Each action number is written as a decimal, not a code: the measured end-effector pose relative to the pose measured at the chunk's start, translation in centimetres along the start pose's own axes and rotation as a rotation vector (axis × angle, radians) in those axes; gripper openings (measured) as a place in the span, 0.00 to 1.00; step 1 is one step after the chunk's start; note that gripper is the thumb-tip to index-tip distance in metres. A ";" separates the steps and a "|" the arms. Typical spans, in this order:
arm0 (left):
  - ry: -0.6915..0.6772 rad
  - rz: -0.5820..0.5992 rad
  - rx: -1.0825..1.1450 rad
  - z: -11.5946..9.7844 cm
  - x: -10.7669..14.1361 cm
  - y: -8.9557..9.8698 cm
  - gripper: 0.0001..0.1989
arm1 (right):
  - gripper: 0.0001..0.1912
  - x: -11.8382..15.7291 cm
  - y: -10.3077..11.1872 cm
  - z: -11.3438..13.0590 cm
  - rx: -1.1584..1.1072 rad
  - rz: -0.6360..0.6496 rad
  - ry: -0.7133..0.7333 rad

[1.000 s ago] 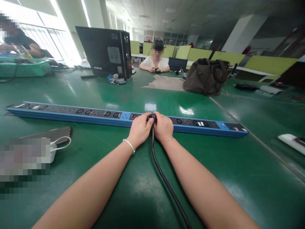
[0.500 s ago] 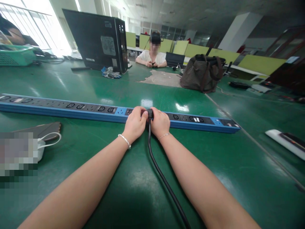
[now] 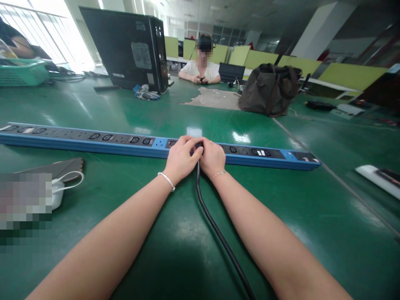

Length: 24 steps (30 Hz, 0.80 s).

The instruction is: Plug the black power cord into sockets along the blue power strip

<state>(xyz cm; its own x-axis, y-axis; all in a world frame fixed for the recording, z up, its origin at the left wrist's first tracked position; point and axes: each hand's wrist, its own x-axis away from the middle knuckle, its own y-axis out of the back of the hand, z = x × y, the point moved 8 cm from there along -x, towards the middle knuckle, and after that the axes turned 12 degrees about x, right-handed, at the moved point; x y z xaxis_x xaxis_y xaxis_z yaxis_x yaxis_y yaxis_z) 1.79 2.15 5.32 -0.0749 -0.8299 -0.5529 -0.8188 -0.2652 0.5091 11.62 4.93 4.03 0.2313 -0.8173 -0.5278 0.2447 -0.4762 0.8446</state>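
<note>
A long blue power strip (image 3: 134,150) with several black sockets lies across the green table. At its middle, my left hand (image 3: 183,157) and my right hand (image 3: 212,156) meet over a black plug (image 3: 198,146), mostly covered by my fingers. Both hands are closed around the plug, thumb and fingers bent. From the plug a thick black power cord (image 3: 215,229) runs toward me between my forearms. Whether the plug is fully seated in its socket is hidden by my hands.
A black computer tower (image 3: 125,50) stands at the back left, gloves (image 3: 146,92) beside it. A brown bag (image 3: 268,89) sits at the back right. Across the table a person (image 3: 201,66) is seated. A white object with a cable (image 3: 58,196) lies left, a white bar (image 3: 375,177) right.
My left fingers have come over the top of the plug and touch my right hand, so the plug is more covered. The view has shifted slightly.
</note>
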 end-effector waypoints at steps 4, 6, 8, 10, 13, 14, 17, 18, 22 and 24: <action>-0.032 0.029 0.067 0.1 -0.2 -0.1 0.17 | 0.18 0.0 0.0 0.0 -0.009 0.009 -0.007; -0.045 0.040 0.097 0.5 -0.3 -0.1 0.19 | 0.18 0.0 0.1 0.0 -0.014 0.010 -0.012; -0.060 0.077 0.075 0.7 -0.4 -0.3 0.21 | 0.17 0.1 0.2 0.0 -0.022 0.017 -0.021; -0.073 0.129 0.009 0.8 -0.4 -0.6 0.23 | 0.17 0.1 0.4 -0.2 -0.032 0.033 -0.030; -0.069 0.191 -0.085 0.7 -0.6 -0.7 0.24 | 0.19 0.1 0.6 -0.4 -0.063 0.069 -0.032; -0.064 0.208 -0.107 0.6 -0.7 -0.7 0.23 | 0.20 0.1 0.6 -0.5 -0.078 0.081 -0.028; -0.030 0.235 -0.185 0.6 -1.0 -1.0 0.19 | 0.23 0.0 0.7 -0.5 -0.128 0.126 -0.003; -0.014 0.223 -0.214 0.7 -1.1 -1.0 0.18 | 0.23 -0.1 0.8 -0.5 -0.143 0.139 0.010; 0.021 0.127 -0.284 0.7 -1.1 -1.2 0.14 | 0.23 -0.1 0.7 0.0 -0.187 0.159 0.048; 0.025 0.108 -0.289 0.7 -1.0 -1.4 0.14 | 0.24 -0.1 0.5 0.0 -0.205 0.161 0.050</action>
<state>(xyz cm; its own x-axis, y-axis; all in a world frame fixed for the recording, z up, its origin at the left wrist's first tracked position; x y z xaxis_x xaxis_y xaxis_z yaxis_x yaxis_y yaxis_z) 2.58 3.70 4.72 -0.1356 -0.8718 -0.4707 -0.6107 -0.3006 0.7326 11.68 4.78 4.51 0.3278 -0.8578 -0.3959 0.3856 -0.2611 0.8850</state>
